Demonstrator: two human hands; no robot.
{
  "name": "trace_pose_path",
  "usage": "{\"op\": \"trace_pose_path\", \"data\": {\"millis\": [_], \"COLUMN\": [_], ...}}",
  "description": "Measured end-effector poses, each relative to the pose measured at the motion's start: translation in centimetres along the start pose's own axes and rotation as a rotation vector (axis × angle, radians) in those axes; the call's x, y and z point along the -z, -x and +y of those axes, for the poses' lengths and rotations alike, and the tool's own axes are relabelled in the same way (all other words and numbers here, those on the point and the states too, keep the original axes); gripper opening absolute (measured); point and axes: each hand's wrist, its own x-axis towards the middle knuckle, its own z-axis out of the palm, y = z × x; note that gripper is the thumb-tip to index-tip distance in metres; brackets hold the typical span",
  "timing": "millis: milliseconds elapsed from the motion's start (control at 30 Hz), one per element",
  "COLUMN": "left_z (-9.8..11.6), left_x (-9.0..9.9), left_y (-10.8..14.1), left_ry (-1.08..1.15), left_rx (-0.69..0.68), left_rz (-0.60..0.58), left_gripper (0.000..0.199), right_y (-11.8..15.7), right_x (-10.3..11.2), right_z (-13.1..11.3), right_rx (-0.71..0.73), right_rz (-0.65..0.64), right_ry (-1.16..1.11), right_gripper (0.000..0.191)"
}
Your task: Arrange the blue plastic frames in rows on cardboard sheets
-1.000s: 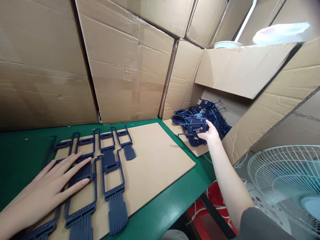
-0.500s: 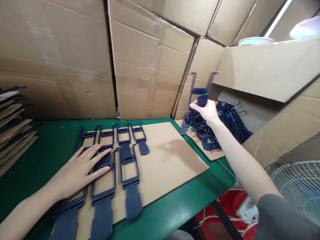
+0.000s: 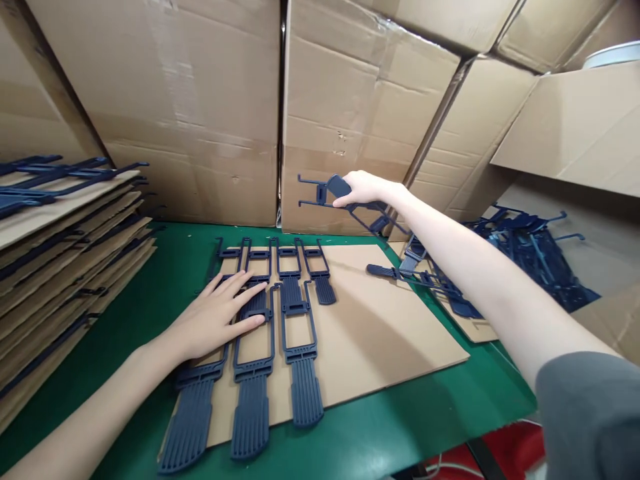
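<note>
A: Where is the right hand?
B: The right hand (image 3: 367, 190) is raised above the far side of the cardboard sheet (image 3: 390, 333). Its thumb and fingers are clasped on a navy plastic frame (image 3: 321, 193), whose two hooked arms point leftward.

A: Just the one piece?
B: I can't tell. Dark plastic shows past the palm too, and the hand hides how it joins.

A: And the left hand?
B: The left hand (image 3: 215, 320) lies palm down over the left half of the sheet, fingers spread across the laid-out frames (image 3: 305, 393), grasping nothing that I can see.

A: How are those arranged?
B: Two rows on the sheet: four at the far side and three at the near side, the ribbed ends of the near ones jutting past the sheet's near edge.

A: Anything at its right edge?
B: A stray frame (image 3: 383, 271) reaches over it; whether it touches, I can't say. Beyond that edge is a tangled pile (image 3: 535, 247) of similar parts.

A: To the left?
B: Well apart from the sheet rises a layered stack (image 3: 75, 287) of cardboard and navy parts. Under the sheet is the green tabletop (image 3: 425, 427); behind it stand big cartons (image 3: 220, 133).
</note>
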Motion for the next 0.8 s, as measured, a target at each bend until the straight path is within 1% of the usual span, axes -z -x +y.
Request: {"op": "trace_pose_path", "data": {"millis": [100,200,267,333,467,567,667,733,800], "left_z": [0.2,0.4,0.4,0.4,0.5,0.4,0.4,0.4,0.5], "left_x": [0.1,0.1,0.2,0.2,0.2,0.0,0.0,0.0,0.1], "left_y": [0.1,0.2,0.2,0.3,0.3,0.4,0.4,0.4,0.4], "left_ry": [0.012,0.019,0.019,0.017,0.009,0.003,0.008,0.008,0.012], "left_rx": [0.008,0.01,0.009,0.011,0.01,0.007,0.003,0.008,0.014], "left_rz": [-0.007,-0.006,-0.003,-0.009,-0.024,-0.017,-0.025,-0.035,-0.038], "left_gripper": [0.067,0.067,0.067,0.068,0.069,0.069,0.07,0.071,0.071], "right_y": [-0.6,-1.1,-1.6,-2.1,-2.7,-2.6,-2.2,-1.7,-0.8], "right_x": [-1.4,-4.1,-6.1,-7.8,-10.1,-10.9,-11.1,-11.0,-11.1], "right_z": [-0.7,-0.9,-0.7,-0.3,0.5,0.7,1.1,1.5,2.0], "right_rx": [0.16,0.234,0.208,0.157,0.106,0.072,0.026,-0.016,-0.056], "right_rz": [0.052,0.021,-0.026,-0.046,-0.039,-0.024,0.011,0.035,0.05], "right_ry": [0.148,0.233,0.26,0.266,0.259,0.266,0.286,0.295,0.292], "right_gripper": [0.044,0.04,0.039,0.04,0.04,0.042,0.046,0.039,0.026]}}
